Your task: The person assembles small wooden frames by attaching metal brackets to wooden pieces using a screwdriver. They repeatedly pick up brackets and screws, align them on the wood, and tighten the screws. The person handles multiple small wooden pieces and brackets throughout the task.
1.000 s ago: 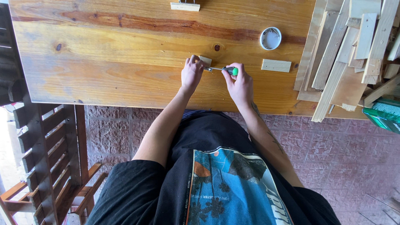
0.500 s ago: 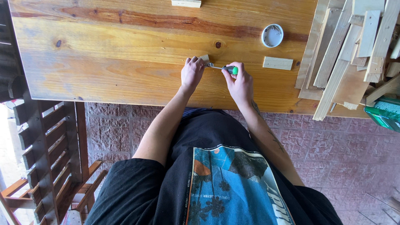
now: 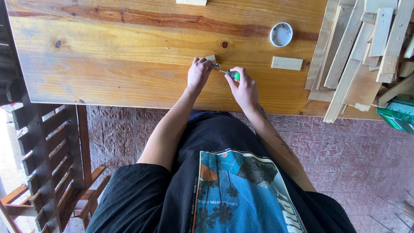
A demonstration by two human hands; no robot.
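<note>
Both hands meet over the near middle of the table (image 3: 108,64). Left hand (image 3: 199,74) is curled, its fingers pinching a small wood block (image 3: 211,58) and a bit of metal at its near edge; the block lies flat on the tabletop, mostly hidden by the fingers. Right hand (image 3: 244,86) is closed around a screwdriver (image 3: 228,73) with a green handle, the shaft pointing left toward the block. To the right of the hands lies a loose block (image 3: 287,63), well apart from them. Farther off, a round white lid (image 3: 281,35) sits open side up with something small inside, too small to tell. Wood slats (image 3: 358,51) are stacked at the table's right end. A wooden chair (image 3: 47,164) stands at the near left.
</note>
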